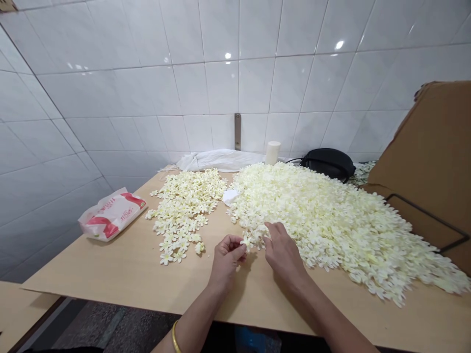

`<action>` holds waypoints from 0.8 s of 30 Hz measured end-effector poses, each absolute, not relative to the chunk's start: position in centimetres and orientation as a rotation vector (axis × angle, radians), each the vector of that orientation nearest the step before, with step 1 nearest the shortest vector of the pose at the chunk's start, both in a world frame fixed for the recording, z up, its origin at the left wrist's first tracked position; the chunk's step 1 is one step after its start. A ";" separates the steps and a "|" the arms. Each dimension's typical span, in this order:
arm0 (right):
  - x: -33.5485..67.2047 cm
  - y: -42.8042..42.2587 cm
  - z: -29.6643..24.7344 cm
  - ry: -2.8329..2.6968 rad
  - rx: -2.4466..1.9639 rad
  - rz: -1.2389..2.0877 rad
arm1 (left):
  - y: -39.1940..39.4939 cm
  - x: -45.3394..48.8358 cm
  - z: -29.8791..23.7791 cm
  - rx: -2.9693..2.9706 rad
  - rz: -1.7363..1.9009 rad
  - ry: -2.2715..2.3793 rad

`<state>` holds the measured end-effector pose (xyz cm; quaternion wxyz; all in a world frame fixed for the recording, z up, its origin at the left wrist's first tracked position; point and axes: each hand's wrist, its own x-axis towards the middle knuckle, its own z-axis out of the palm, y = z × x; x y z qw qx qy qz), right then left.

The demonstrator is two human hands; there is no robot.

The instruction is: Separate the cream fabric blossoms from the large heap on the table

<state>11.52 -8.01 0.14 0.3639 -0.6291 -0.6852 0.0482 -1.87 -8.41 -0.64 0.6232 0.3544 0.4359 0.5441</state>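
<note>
My left hand (pixel 228 256) is closed, with the thumb and fingers pinching a small white flower (pixel 247 242) just above the table. Beside it, my right hand (pixel 281 249) is at the near edge of a large pile of loose white-yellow flowers (pixel 316 211). Its index finger and thumb are apart, close to the blossoms, and I see nothing held between them. The lower fingers of this hand are partly hidden. To the left lies a smaller, flatter heap of similar flowers (pixel 184 206), with a strip of bare tabletop between the two heaps.
A pink-and-white tissue packet (pixel 112 214) lies at the left of the wooden table (pixel 121 277). A white paper scrap (pixel 230 197) sits between the heaps. Behind are a white cylinder (pixel 272 153), a black case (pixel 328 164) and white cloth (pixel 221 160). Cardboard (pixel 430 147) stands right.
</note>
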 end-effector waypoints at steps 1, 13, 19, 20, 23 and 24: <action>11.6 -8.0 0.3 -1.747 -1.569 0.168 | -8.2 -1.9 -0.4 0.823 1.234 0.990; 10.0 -4.4 0.3 -1.463 -1.292 0.916 | -4.3 -1.0 0.4 0.825 1.182 0.881; 8.2 -4.2 -0.9 -1.566 -1.412 0.516 | -4.8 -1.4 -0.5 0.705 1.195 0.769; 8.1 -4.2 -1.0 -1.563 -1.421 0.484 | -4.9 -1.4 -0.5 0.719 1.221 0.789; 8.2 -4.2 -1.0 -1.544 -1.450 0.513 | -5.1 -1.3 -0.4 0.749 1.256 0.847; 8.3 -4.1 -1.0 -1.539 -1.456 0.538 | -5.1 -1.3 -0.4 0.748 1.255 0.862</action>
